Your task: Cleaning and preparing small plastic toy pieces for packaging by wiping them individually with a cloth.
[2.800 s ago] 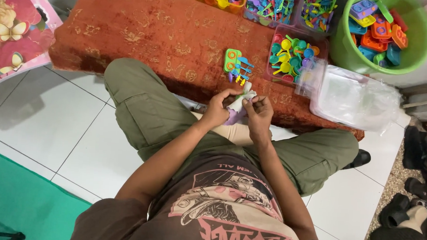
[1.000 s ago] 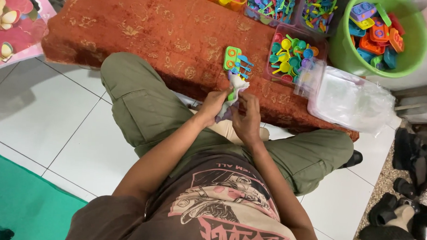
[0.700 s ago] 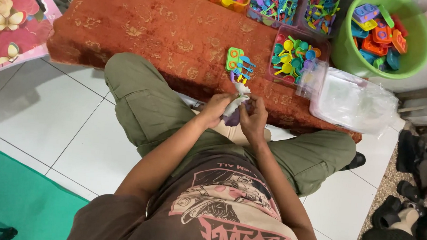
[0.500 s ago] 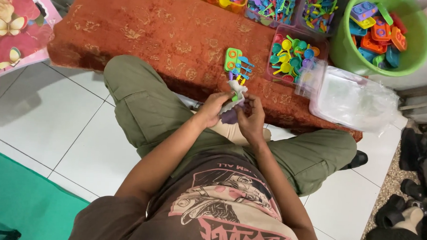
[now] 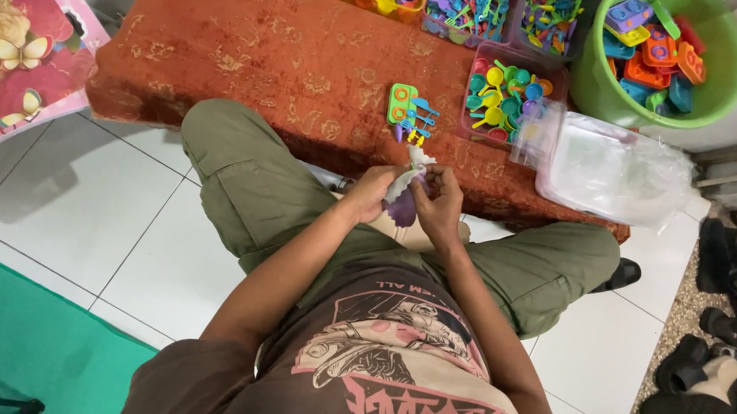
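Observation:
I sit cross-legged on white floor tiles, both hands together over my lap. My left hand (image 5: 372,192) and my right hand (image 5: 438,204) pinch a small clear plastic bag (image 5: 410,169) with something purple inside; its twisted top sticks up between my fingers. Just beyond my hands, on the red patterned rug (image 5: 251,50), lies a small set of colourful plastic toys (image 5: 409,112), a green mould and little tools.
A pink tray of plastic spoons (image 5: 507,92), a stack of clear plastic bags (image 5: 610,169), a green bucket of toy moulds (image 5: 658,54) and more toy boxes (image 5: 471,7) lie ahead. A pink picture board (image 5: 23,63) is at the left, shoes (image 5: 719,335) at the right.
My hands stay together on the small bag, working at its top with small shifts. The view swayed slightly; nothing on the rug moved.

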